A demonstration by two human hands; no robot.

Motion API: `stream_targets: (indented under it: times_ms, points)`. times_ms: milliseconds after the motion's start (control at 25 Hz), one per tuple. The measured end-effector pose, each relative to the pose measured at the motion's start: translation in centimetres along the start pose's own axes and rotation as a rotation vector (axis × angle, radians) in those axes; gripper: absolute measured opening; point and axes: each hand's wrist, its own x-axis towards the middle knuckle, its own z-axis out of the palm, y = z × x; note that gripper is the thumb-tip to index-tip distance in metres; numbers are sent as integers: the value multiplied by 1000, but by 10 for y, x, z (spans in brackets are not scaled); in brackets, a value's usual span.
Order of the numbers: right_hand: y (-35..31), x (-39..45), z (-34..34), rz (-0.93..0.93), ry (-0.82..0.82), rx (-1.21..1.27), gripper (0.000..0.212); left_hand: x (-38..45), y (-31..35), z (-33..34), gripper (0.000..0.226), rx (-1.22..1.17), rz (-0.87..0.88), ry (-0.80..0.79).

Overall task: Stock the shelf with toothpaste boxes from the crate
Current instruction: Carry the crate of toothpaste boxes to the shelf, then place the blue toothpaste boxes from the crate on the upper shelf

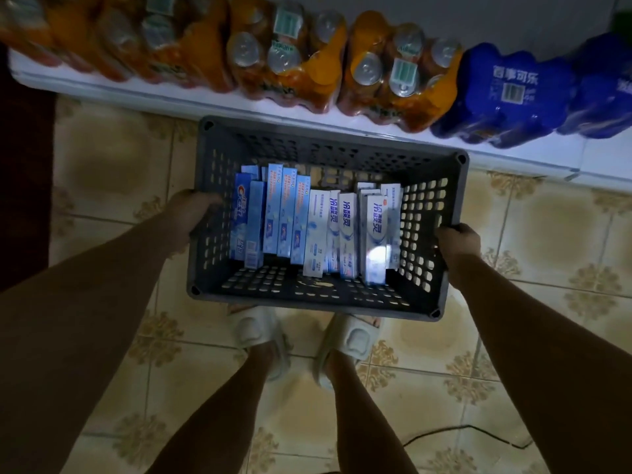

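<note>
A dark grey perforated plastic crate point(429, 213) hangs above the tiled floor in front of me. My left hand point(191, 213) grips its left rim and my right hand point(458, 249) grips its right rim. Inside lie several toothpaste boxes side by side: blue ones point(270, 213) on the left and white ones point(345, 234) on the right. A bright glare spot sits on the rightmost white box. The near part of the crate floor is bare.
A low white shelf point(212, 100) runs across the top, holding shrink-wrapped packs of orange drink cans point(284, 53) and blue packs point(506, 94). My feet in pale slippers point(256, 333) stand on patterned tiles. A dark cable point(461, 431) lies on the floor at lower right.
</note>
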Motion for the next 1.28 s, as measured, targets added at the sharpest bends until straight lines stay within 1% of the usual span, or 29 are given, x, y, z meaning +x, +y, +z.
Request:
stream_targets:
  times_ms: [80, 120, 160, 200, 240, 280, 360, 440, 560, 640, 680, 760, 800, 880, 920, 960, 1040, 1120, 1200, 1280]
  points:
    - [-7, -8, 0, 21, 12, -11, 35, -32, 14, 2, 51, 2, -1, -12]
    - [-11, -17, -2, -13, 57, -77, 37, -46, 20, 4, 51, -1, 15, 22]
    - [-15, -31, -4, -108, 146, -193, 38, -63, 25, 4, 52, 19, 73, 132]
    - [-20, -46, -6, -254, 242, -310, 35, -82, 28, 5, 51, 54, 160, 289]
    - [-25, -65, -7, -420, 297, -393, 29, -100, 29, 6, 45, 76, 274, 415]
    - [-30, -82, -8, -548, 294, -433, 23, -117, 29, 7, 35, 69, 363, 477]
    - [-37, -110, -4, -652, 181, -473, 17, -143, 23, 8, 19, 24, 415, 424]
    - [-42, -127, 6, -647, 68, -503, 17, -159, 14, 15, 15, 57, 383, 325]
    - [-48, -135, 33, -559, -132, -531, 18, -159, 4, 31, 17, 104, 281, 149]
    - [-48, -126, 61, -475, -292, -567, 22, -139, -2, 47, 17, 104, 159, 4]
    - [-48, -118, 78, -432, -356, -575, 23, -126, -6, 56, 20, 109, 129, -49]
    - [-47, -92, 117, -418, -416, -587, 28, -93, -11, 76, 28, 159, 148, -116]
    - [-48, -77, 137, -444, -430, -608, 32, -76, -11, 85, 32, 167, 158, -119]
    - [-55, -49, 176, -514, -424, -640, 42, -44, -7, 101, 40, 100, 155, -100]
    - [-60, -37, 193, -554, -410, -666, 46, -28, -5, 108, 45, 69, 194, -81]
    - [-63, -25, 211, -585, -389, -703, 50, -14, -4, 115, 51, 91, 267, -49]
    - [-67, -8, 235, -620, -346, -786, 54, 9, 0, 123, 63, 262, 468, 28]
    - [-67, 4, 246, -649, -297, -847, 51, 25, 11, 126, 70, 448, 635, 112]
    - [-63, 11, 247, -685, -237, -866, 43, 34, 27, 129, 73, 579, 733, 169]
    - [-57, 14, 241, -756, -209, -877, 38, 40, 38, 136, 71, 749, 769, 212]
